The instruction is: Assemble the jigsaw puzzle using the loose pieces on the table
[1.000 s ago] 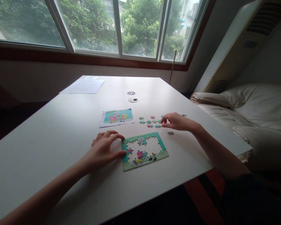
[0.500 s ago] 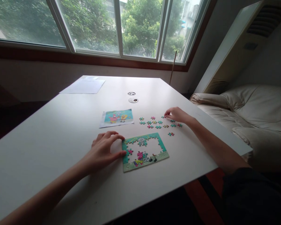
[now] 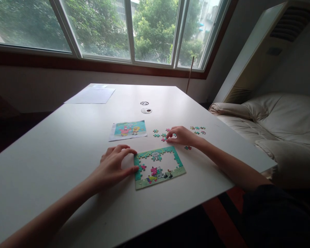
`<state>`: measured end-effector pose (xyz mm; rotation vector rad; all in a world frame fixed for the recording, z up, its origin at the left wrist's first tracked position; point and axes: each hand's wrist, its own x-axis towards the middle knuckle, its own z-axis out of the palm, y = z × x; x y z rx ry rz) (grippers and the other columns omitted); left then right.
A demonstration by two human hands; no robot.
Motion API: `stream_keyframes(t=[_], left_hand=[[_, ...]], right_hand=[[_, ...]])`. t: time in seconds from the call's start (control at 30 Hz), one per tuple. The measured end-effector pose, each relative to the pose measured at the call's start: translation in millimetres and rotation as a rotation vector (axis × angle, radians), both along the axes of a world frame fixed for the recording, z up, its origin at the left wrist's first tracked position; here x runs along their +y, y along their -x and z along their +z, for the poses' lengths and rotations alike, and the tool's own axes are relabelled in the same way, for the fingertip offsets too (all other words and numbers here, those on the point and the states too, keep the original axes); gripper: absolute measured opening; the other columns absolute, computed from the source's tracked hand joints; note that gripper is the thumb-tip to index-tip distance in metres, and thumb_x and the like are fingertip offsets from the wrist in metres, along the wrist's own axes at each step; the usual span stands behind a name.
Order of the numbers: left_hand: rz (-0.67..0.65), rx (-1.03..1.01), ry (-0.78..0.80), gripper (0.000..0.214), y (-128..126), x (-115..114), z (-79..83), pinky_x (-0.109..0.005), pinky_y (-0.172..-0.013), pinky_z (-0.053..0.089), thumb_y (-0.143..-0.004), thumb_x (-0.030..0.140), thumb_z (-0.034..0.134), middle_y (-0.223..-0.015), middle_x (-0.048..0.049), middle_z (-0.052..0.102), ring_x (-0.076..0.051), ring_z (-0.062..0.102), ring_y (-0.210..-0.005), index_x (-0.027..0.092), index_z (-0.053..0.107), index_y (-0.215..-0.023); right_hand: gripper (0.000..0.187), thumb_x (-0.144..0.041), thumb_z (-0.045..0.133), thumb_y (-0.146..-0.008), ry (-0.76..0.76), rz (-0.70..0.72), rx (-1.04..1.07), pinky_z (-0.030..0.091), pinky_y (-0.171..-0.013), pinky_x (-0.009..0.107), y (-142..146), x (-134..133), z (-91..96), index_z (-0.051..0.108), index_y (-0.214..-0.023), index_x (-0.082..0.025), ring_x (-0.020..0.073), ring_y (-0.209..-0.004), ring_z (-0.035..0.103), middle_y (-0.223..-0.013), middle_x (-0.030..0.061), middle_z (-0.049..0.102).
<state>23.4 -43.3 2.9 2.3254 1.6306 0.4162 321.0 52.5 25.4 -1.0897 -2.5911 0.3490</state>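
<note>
Head view, taking 12 o'clock as the window side and the partly filled jigsaw puzzle [image 3: 159,172] as the clock's centre: the puzzle lies flat on the white table [image 3: 67,148], its long axis slanting from between 8 and 9 o'clock to between 2 and 3. Its picture stands upright to the person, with the grey head toward 12 and the feet along the 6 o'clock border.

Left hand [image 3: 116,163] is at 9, thumb and fingers spread well apart, tips touching the puzzle's short left edge. Right hand [image 3: 182,136] reaches in over the loose pieces [image 3: 155,131] at 1, thumb and forefinger close together; whether they pinch a piece I cannot tell.

Counted: one puzzle, one printed picture sheet [image 3: 130,129] at 11, one pale paper [image 3: 93,94] farther out at 11, and two round discs [image 3: 146,110] at 12. Loose pieces lie from 12 to 2, one alone near 2; the hand hides some, so their total is uncertain.

The table's near edge passes below the puzzle at 5, with a strip of tabletop between; a wider stretch opens beyond the left hand toward 9.
</note>
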Motion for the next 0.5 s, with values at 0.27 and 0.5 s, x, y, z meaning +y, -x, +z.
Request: stream_keyframes(t=[0.27, 0.5], left_hand=[[0.004, 0.001, -0.020, 0.048, 0.4, -0.4, -2.8, -0.052, -0.092, 0.033, -0.073, 0.063, 0.054, -0.126, -0.0055, 0.049, -0.035, 0.038, -0.116, 0.032, 0.060, -0.109], [0.005, -0.016, -0.015, 0.047, 0.3, 0.2, -3.0, -0.053, -0.092, 0.032, -0.072, 0.062, 0.056, -0.125, -0.0056, 0.049, -0.036, 0.038, -0.117, 0.032, 0.060, -0.108]], right_hand=[[0.013, -0.027, 0.066, -0.074, 0.040, -0.003, 0.049, 0.041, -0.069, 0.025, 2.4, 6.2, -5.7, 0.071, -0.079, -0.017, 0.0133, -0.074, 0.057, -0.079, 0.0038, 0.066], [0.011, -0.026, 0.067, -0.072, 0.104, -0.004, 0.053, 0.039, -0.064, 0.023, 2.8, 5.8, -3.0, 0.071, -0.079, -0.018, 0.0114, -0.069, 0.054, -0.078, 0.0021, 0.064]])
